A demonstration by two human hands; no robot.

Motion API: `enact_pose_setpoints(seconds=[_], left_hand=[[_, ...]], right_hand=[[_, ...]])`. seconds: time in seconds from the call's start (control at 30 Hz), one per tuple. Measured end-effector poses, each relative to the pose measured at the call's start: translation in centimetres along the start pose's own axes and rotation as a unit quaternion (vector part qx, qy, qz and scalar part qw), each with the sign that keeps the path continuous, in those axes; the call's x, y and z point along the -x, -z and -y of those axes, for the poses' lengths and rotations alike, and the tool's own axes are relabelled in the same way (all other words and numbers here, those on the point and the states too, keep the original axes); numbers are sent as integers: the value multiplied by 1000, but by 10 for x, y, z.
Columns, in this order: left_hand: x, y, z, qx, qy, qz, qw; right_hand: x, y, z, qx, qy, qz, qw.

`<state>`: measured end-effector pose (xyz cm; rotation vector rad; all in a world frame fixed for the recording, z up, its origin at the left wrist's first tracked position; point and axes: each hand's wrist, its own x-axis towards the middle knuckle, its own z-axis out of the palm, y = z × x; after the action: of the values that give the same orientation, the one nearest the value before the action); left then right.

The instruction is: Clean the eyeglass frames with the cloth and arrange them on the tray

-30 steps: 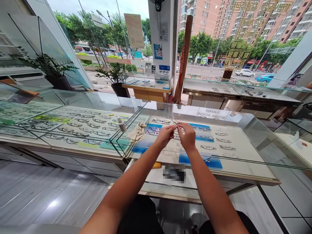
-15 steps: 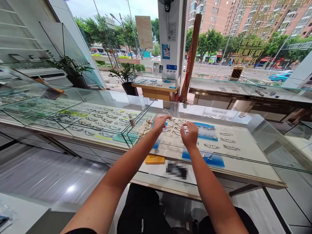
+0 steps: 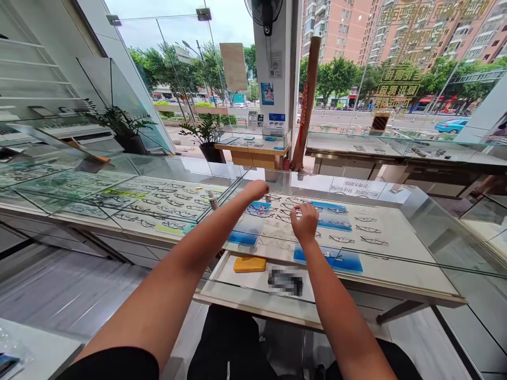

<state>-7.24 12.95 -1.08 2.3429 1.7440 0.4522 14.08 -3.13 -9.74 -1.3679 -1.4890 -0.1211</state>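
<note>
My left hand (image 3: 256,191) is held over the glass display case (image 3: 376,198), its fingers closed. A small pale thing shows just under its fingertips, too small to name. My right hand (image 3: 304,221) is close by on the right, thumb and forefinger curled together in a ring; anything pinched there is too thin to make out. Beneath the hands, rows of spectacles (image 3: 292,216) lie in the case, some on blue mats (image 3: 243,232). A small white bottle (image 3: 213,200) stands left of my left forearm, partly covered by it.
A pulled-out white drawer (image 3: 222,279) in front of me holds a yellow case (image 3: 249,264) and a blurred dark object (image 3: 285,282). More spectacles (image 3: 152,202) fill the case on the left. Potted plants (image 3: 212,153) and a wooden post (image 3: 307,100) stand beyond.
My left hand has shifted slightly left and up, and its forearm now hides the beige cloth. The right hand has moved slightly left and down. The view has tilted up a little.
</note>
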Motion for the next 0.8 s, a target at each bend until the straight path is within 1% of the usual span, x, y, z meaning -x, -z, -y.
enact_pose_setpoints(seconds=[0.1, 0.23, 0.43, 0.53, 0.63, 0.8], left_hand=[[-2, 4, -1, -49, -36, 25, 998], [-2, -2, 2, -99, -65, 50, 992], [-4, -17, 12, -147, -82, 78, 983], [-4, -20, 15, -164, -84, 88, 979], [-7, -18, 15, -174, -84, 86, 977], [-16, -13, 11, -171, -70, 52, 981]], right_hand=[[1, -2, -2, 2, -8, 7, 1000], [1, -4, -3, -11, -9, 18, 1000], [2, -4, 1, -17, -6, 44, 999], [3, -3, 3, -12, -5, 52, 999], [3, -3, 4, -10, -7, 54, 998], [2, -4, 5, 1, -9, 62, 998]])
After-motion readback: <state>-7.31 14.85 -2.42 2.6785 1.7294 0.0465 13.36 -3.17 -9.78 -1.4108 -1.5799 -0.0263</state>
